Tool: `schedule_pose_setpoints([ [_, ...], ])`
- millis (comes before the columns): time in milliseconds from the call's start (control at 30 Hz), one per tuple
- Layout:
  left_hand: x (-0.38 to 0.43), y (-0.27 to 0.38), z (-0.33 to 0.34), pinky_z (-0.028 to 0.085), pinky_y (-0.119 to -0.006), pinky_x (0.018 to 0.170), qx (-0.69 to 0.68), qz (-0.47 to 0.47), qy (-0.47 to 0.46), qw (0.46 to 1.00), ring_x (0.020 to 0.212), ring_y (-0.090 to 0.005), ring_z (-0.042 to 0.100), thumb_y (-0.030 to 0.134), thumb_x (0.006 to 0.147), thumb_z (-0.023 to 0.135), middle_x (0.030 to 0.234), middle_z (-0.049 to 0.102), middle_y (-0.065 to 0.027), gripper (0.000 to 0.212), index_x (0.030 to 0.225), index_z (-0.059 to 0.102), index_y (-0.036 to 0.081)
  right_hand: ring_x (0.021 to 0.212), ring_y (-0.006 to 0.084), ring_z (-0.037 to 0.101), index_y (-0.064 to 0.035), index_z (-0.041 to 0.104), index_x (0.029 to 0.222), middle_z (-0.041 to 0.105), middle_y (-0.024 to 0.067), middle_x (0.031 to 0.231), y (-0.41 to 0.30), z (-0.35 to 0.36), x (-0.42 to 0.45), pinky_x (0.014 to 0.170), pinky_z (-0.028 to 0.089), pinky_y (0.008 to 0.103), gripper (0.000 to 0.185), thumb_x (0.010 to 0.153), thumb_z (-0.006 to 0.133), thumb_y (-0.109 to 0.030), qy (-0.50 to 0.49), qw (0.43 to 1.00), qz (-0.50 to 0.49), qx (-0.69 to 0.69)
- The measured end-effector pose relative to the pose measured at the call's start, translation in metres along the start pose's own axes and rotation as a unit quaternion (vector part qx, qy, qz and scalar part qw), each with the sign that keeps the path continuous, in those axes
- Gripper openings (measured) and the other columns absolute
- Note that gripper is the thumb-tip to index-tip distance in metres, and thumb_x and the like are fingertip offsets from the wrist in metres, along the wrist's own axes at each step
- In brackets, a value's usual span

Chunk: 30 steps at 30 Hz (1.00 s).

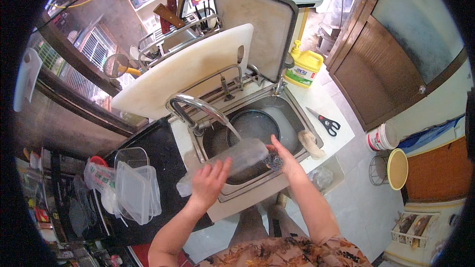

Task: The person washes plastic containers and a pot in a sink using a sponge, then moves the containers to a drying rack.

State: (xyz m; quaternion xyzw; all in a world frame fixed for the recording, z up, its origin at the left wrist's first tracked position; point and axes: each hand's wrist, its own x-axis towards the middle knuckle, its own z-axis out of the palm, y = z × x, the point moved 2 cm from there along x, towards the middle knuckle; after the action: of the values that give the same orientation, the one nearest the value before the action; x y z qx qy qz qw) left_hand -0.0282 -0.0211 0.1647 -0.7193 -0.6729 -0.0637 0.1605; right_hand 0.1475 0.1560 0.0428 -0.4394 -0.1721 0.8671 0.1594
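My left hand (pixel 210 182) grips a long translucent plastic container (pixel 243 155), tilted over the front of the steel sink (pixel 256 189). The container looks blurred, so its exact shape is hard to tell. At its right end, my right hand (pixel 285 157) holds a dark metal scouring pad (pixel 274 161) close against the plastic. A stream of water runs from the curved chrome faucet (pixel 200 105) and falls at the container's upper edge. Behind it, a round dark pan (pixel 256 120) with cloudy water sits in the basin.
A pale cloth (pixel 310 144) hangs over the sink's right rim. Black-handled scissors (pixel 328 123) and a yellow detergent jug (pixel 304 68) stand farther right. Cutting boards (pixel 185 70) lean behind the faucet, near a rack of knives (pixel 170 16). Clear plastic containers (pixel 135 191) lie on the left counter.
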Motion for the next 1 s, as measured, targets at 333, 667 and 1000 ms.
schedule_pose_setpoints([
  [333,-0.004,0.046,0.065,0.039,-0.028,0.080,-0.022,0.100,0.105,0.989,0.087,-0.0114,0.051,0.017,0.077,0.055,0.113,0.054,0.0056,0.047,0.123,0.054,0.024,0.103,0.0180,0.057,0.0006,0.043,0.134,0.059,0.0097,0.118,-0.053,-0.043,-0.009,0.091,0.042,0.0282,0.072,0.068,0.070,-0.009,-0.059,0.965,-0.127,-0.223],
  [667,0.012,0.050,0.143,0.030,-0.044,0.105,-0.219,-0.140,-0.073,0.963,0.120,-0.0285,0.041,0.019,0.073,0.068,0.131,0.045,-0.0077,0.067,0.134,0.041,0.017,0.102,0.0180,0.054,-0.0048,0.046,0.134,0.061,0.0079,0.107,-0.075,-0.140,0.067,0.094,0.038,0.0308,0.072,0.065,0.065,-0.008,0.038,0.937,-0.149,-0.315],
  [1000,-0.044,0.005,0.239,0.043,-0.027,0.084,-0.647,-0.510,0.060,0.563,0.099,-0.0187,0.056,0.025,0.092,0.053,0.120,0.054,-0.0135,0.061,0.142,0.026,0.004,0.100,0.0283,0.055,0.0009,0.053,0.123,0.061,0.0152,0.104,-0.076,-0.118,0.104,0.091,0.041,0.0375,0.056,0.071,0.067,-0.015,0.240,0.754,-0.324,-0.519],
])
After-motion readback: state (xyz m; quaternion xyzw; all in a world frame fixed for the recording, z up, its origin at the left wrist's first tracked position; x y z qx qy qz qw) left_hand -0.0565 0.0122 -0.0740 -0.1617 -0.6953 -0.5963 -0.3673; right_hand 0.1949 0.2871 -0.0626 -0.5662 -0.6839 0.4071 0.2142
